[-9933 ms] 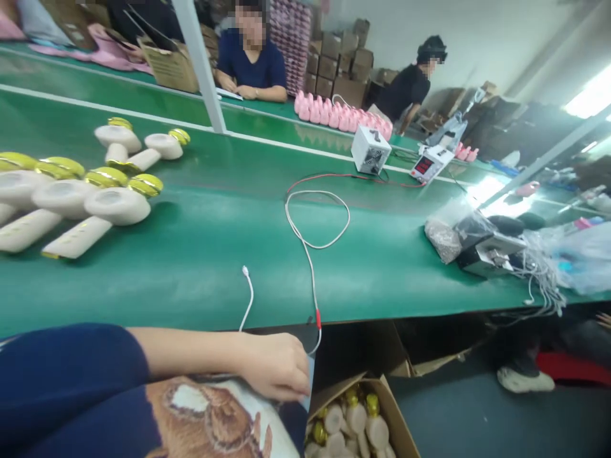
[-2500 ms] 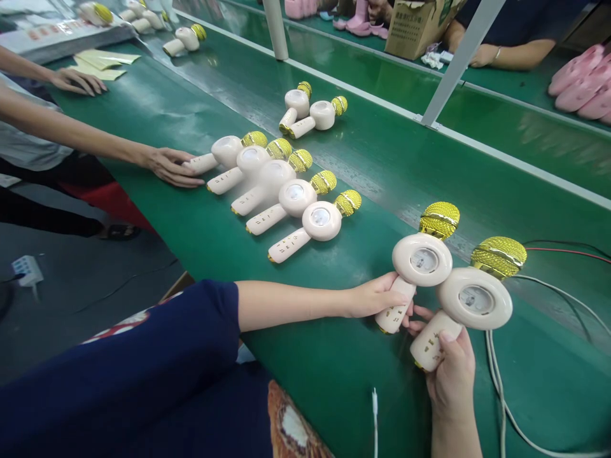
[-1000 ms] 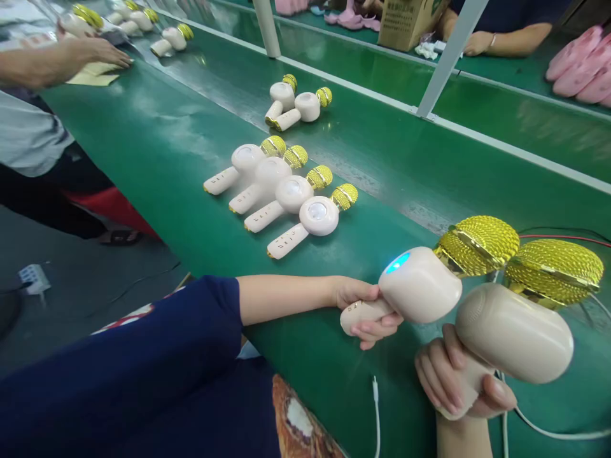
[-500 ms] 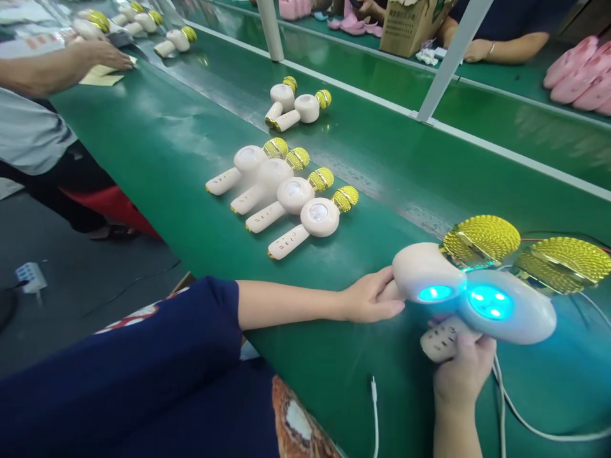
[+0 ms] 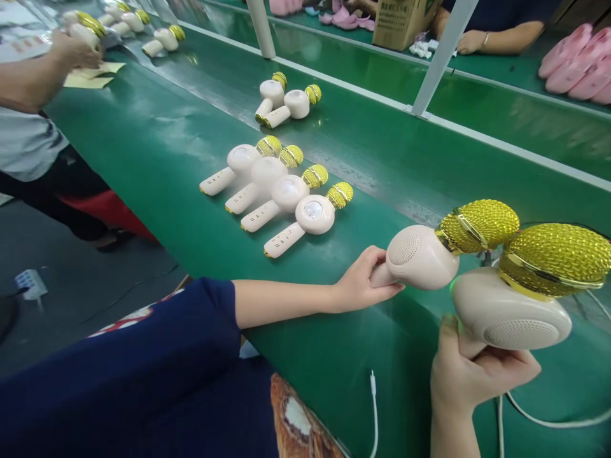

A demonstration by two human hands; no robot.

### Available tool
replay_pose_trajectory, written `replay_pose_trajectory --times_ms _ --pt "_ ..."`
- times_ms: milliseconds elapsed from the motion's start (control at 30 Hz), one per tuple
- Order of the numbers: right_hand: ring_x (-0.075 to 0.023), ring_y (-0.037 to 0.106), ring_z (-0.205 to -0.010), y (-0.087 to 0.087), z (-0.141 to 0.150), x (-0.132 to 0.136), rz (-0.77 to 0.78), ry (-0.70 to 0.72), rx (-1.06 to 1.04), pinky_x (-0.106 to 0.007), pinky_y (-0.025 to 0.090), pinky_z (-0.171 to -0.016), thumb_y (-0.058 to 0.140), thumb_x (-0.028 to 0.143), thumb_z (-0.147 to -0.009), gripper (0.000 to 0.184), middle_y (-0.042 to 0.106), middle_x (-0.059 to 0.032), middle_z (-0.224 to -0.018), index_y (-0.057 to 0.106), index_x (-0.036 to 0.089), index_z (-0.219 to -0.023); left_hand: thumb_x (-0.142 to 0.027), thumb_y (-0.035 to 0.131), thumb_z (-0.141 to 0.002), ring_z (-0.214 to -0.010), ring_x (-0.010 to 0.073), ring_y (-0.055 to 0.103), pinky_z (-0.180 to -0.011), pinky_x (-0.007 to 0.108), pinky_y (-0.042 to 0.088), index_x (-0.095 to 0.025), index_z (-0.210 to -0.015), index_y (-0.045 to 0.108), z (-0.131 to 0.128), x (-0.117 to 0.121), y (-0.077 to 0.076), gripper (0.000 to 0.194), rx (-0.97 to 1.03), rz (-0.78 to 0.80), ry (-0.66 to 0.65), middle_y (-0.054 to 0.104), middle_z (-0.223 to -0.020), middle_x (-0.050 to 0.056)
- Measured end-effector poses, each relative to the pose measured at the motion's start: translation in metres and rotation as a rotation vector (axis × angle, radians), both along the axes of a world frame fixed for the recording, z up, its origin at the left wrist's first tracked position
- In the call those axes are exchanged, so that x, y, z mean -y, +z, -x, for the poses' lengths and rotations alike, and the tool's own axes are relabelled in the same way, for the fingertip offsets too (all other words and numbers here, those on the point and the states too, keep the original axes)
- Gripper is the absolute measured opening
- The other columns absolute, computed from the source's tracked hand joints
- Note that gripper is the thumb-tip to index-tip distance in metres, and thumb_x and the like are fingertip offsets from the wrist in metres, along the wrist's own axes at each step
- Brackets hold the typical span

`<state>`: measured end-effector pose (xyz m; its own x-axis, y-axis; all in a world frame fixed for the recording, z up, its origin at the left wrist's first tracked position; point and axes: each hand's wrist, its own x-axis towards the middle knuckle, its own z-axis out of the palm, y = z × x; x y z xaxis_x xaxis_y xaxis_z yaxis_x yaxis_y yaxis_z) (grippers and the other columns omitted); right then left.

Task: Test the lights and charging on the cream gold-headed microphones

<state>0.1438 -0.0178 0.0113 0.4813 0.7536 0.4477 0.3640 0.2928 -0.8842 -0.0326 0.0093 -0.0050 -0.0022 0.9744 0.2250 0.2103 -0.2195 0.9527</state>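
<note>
Landmark: the row of four cream karaoke microphones (image 5: pixel 289 193), lying side by side on the green counter (image 5: pixel 143 127).

Left hand: to the right of the row, my left hand (image 5: pixel 363 280) has closed fingers (image 5: pixel 386 287) around the handle of the left-hand microphone (image 5: pixel 420 257), so the handle is almost hidden.

Right hand: further right of the row, my right hand (image 5: pixel 472 375) holds the right-hand microphone (image 5: pixel 510 315) by its handle, with the fingers bent around it.

Why held so: I judge that the low grip leaves each round body free, so the speaker grille and gold mesh head stay uncovered and turned to my camera.

Other things: behind the row lie two more microphones (image 5: pixel 296 104). Far left of the row, a co-worker's hand (image 5: pixel 74 51) grips another microphone (image 5: pixel 84 25). Nearer to me than the row, a white cable (image 5: pixel 375 413) lies on the counter.
</note>
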Motion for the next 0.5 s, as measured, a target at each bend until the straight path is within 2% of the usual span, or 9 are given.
replay_pose_trajectory --times_ms 100,267,500 --pt "-0.0286 0.052 -0.095 0.0011 -0.0009 -0.0019 0.006 -0.056 -0.014 -0.051 0.041 -0.094 0.083 0.018 -0.049 0.059 0.041 -0.0008 -0.088 0.035 0.028 -0.081 -0.043 0.07 -0.073 -0.093 0.0187 0.052 -0.081 0.033 0.044 -0.021 -0.098 0.045 0.0002 0.0 0.001 0.043 -0.032 0.001 0.023 0.052 -0.101 0.004" --pt "-0.0369 0.05 -0.112 -0.0007 -0.0031 -0.0026 0.014 -0.109 0.049 -0.059 0.034 -0.104 0.086 0.018 -0.044 0.066 0.048 -0.0115 -0.113 0.034 0.029 -0.084 -0.043 0.072 -0.07 -0.096 0.02 0.052 -0.08 0.033 0.044 -0.021 -0.098 0.045 0.0009 0.0002 0.0023 0.045 -0.029 0.04 0.042 0.052 -0.103 0.005" --pt "-0.0366 0.049 -0.116 -0.0043 -0.0066 -0.0032 -0.002 -0.069 0.065 -0.058 0.035 -0.106 0.084 0.015 -0.047 0.065 0.049 -0.0148 -0.119 0.035 0.029 -0.088 -0.041 0.072 -0.069 -0.099 0.021 0.051 -0.081 0.034 0.044 -0.021 -0.096 0.045 0.0011 -0.0007 0.0056 0.043 -0.029 0.069 0.034 0.052 -0.102 0.006"
